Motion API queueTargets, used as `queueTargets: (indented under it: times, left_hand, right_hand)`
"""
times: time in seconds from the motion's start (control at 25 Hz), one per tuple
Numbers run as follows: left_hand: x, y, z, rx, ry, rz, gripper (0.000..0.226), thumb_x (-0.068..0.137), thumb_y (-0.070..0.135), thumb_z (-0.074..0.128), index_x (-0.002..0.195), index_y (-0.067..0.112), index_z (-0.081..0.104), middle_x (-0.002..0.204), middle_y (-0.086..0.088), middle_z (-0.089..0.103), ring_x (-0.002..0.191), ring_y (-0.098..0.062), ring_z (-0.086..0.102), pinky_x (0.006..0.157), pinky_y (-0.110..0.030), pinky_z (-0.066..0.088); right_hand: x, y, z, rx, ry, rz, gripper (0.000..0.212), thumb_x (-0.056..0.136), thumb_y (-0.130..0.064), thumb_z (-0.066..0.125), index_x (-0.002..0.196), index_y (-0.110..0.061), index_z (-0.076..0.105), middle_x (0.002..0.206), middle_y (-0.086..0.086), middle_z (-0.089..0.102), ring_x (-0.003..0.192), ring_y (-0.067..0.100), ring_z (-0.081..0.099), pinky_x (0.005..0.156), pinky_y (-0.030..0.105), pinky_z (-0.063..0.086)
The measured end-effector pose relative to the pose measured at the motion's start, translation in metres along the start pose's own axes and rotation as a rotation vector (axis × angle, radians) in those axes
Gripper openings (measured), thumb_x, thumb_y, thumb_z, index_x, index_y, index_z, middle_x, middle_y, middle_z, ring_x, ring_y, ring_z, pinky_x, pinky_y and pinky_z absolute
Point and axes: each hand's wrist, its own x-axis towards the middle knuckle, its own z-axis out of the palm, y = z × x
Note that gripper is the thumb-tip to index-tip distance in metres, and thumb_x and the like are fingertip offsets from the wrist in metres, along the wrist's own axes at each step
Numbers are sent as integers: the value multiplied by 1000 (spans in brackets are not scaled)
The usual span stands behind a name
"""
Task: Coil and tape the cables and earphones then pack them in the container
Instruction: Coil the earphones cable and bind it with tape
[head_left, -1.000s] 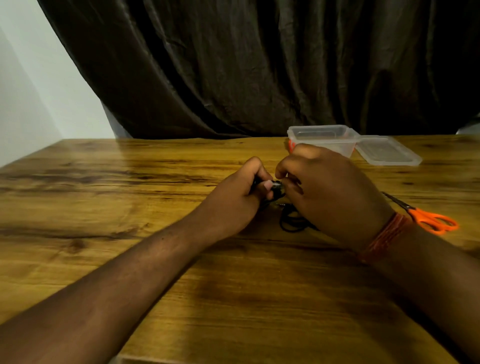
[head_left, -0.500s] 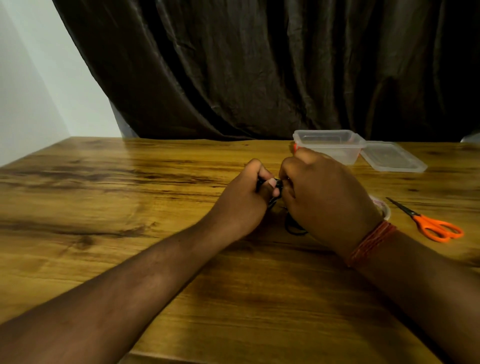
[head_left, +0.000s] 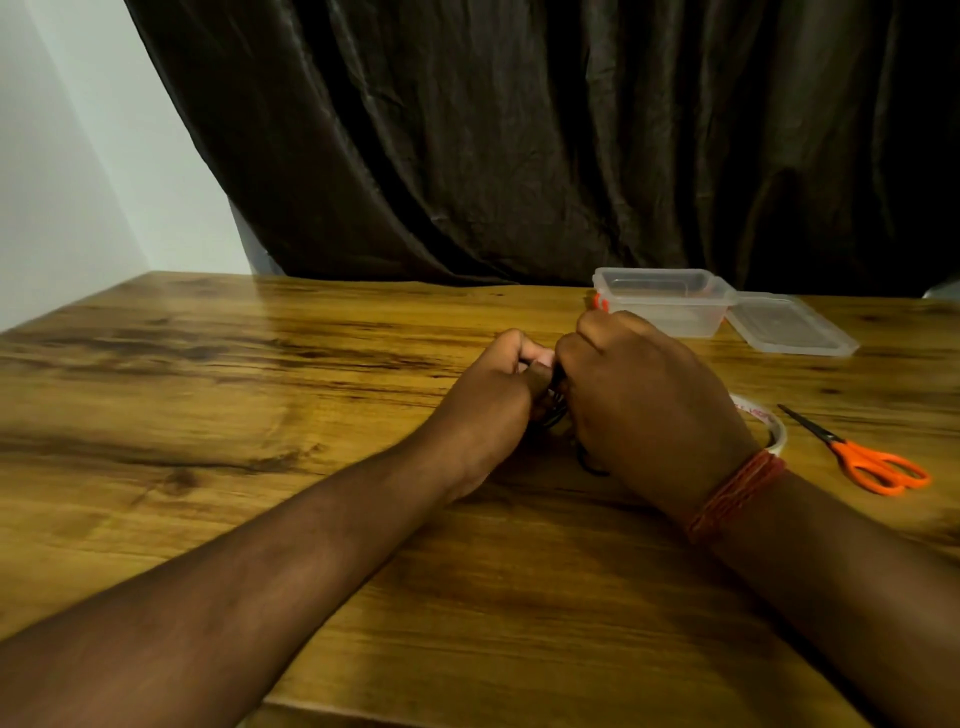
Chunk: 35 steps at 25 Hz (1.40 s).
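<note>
My left hand (head_left: 493, 395) and my right hand (head_left: 644, 405) meet at the middle of the wooden table (head_left: 260, 415), both closed around a thin black cable (head_left: 555, 415). Most of the cable is hidden between the fingers; a small dark loop (head_left: 589, 465) shows under the right hand. A clear plastic container (head_left: 660, 301) stands open just behind my right hand, with its lid (head_left: 789, 325) lying beside it on the right. A roll of clear tape (head_left: 769, 426) peeks out behind my right wrist.
Orange-handled scissors (head_left: 872, 462) lie on the table at the right. A small orange-red object (head_left: 598, 301) shows at the container's left side. A dark curtain (head_left: 519, 130) hangs behind the table, and a white wall (head_left: 62, 182) is at the left.
Both hands have stayed together on the cable and the fingers have shifted slightly. The view has drifted left, so the tape roll behind the right wrist now shows.
</note>
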Motion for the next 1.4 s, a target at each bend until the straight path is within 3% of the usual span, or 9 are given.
queueTargets:
  times: [0.12,0.4,0.52,0.72,1.16,1.4]
  left_hand:
    - [-1,3,-1,-139,-14,-49,14,98,11,49,89,16,58,73,1,62,65,-8,52,59,-24,46]
    - [3,4,-4,-369,-43,-87,15,98,3,44,91,10,54,74,-3,58,59,-8,44,66,-31,39]
    - [4,4,-4,-391,-41,-35,16,99,1,41,91,9,53,63,4,58,53,-6,41,63,-27,37]
    - [3,5,-3,-380,-56,13,13,98,0,42,98,8,52,71,1,59,52,-5,39,52,-16,40]
    - [2,9,-5,-443,-41,3,15,98,14,52,84,13,51,70,-1,55,54,-7,40,56,-20,34]
    - [6,8,-10,-410,-17,42,19,95,1,46,80,12,51,64,4,59,49,-2,40,58,-21,35]
  right_hand:
    - [0,-1,-2,-34,12,-18,20,74,-17,61,93,-12,63,91,7,57,83,24,55,58,32,41]
    - [1,-2,-5,-61,90,-99,19,79,-13,47,90,-10,62,86,9,58,76,27,54,59,37,43]
    - [1,3,-4,-22,90,-74,12,83,-13,54,92,-13,62,88,6,57,78,25,54,61,38,45]
    - [-1,13,-4,176,175,37,7,92,-19,58,92,-16,64,89,1,57,83,20,54,65,38,49]
    - [-2,8,-6,73,171,-96,7,91,-16,58,94,-11,62,88,6,55,78,25,53,63,45,50]
    - [-1,4,-10,202,144,-64,21,95,-26,52,102,-13,67,94,5,59,85,22,57,69,39,50]
